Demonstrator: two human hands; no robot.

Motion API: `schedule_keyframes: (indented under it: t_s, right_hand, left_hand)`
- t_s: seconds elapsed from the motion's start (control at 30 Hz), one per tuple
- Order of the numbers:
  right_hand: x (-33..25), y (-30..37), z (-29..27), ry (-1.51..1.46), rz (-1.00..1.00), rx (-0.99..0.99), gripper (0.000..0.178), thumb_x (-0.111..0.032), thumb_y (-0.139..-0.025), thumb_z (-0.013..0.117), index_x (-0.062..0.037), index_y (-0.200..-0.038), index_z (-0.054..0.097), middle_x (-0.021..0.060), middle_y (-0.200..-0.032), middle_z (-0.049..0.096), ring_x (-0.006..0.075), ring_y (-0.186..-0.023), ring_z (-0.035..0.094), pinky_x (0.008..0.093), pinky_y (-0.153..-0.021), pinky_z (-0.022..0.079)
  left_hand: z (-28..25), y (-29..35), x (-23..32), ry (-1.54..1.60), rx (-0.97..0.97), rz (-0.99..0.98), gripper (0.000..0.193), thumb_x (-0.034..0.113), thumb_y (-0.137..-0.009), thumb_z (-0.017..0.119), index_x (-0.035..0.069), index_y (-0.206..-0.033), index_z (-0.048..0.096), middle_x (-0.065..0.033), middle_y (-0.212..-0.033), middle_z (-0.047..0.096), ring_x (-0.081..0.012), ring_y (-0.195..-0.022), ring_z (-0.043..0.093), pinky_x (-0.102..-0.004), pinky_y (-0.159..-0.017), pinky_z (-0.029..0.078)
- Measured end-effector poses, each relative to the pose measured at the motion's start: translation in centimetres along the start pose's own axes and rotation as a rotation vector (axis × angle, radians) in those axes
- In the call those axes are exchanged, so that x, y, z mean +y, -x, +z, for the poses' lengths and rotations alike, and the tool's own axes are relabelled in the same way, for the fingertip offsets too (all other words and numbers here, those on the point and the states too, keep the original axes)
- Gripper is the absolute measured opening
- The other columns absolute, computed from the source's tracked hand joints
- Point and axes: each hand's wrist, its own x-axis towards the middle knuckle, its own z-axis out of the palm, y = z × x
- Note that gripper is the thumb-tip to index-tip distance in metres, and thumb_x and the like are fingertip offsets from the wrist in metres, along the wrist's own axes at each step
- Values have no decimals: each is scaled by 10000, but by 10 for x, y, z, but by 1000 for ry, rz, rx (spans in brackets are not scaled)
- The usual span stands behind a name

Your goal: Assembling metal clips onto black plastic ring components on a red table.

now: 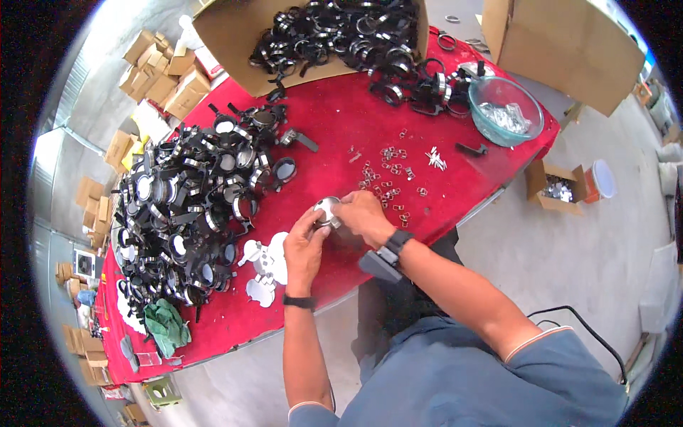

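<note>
Red table, grey floor, hands around disc

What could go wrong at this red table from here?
- Scattered clips: the small metal clips lie loose just beyond the right hand, so a sweep could scatter them.
- Slide: the heaped black-and-silver parts might slip onto the white pieces beside them.
- Spill: the clear bowl sits near the table's right-hand corner; a bump could tip it off.
</note>
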Motion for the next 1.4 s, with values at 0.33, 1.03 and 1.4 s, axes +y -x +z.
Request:
schedule_keyframes:
  t_s: [0.33, 1.03, 1.4]
  right_hand:
    - [18, -1, 12, 104, -70, 229, 366, -317, -807, 711, 40, -730, 735, 315, -791, 712, 489, -790, 728, 559, -766, 567]
    - [29, 7, -138, 845, -600, -83, 146, -109, -870, 725, -91, -1000, 788, 169, -995, 737, 415, -958, 716, 524, -846, 582]
    - [2, 22, -103, 349, -622, -132, 116, -69, -884, 751, -39, -986, 798, 166, -888, 765, 340, -844, 757, 440, -748, 600]
  left_hand:
    - [18, 12, 43, -597, -160, 222, 698, 29, -850, 783, 0, -1514, 568, -227, -1578, 561, -379, -1513, 489, -448, -1269, 375]
    - [23, 5, 42, -570, -163, 199, 688, 86, -783, 872, 27, -1435, 659, -200, -1530, 618, -361, -1512, 497, -441, -1272, 377]
    - [28, 3, 44, -543, -57, 132, 614, 140, -795, 889, 37, -1362, 675, -206, -1476, 652, -380, -1435, 569, -455, -1222, 436]
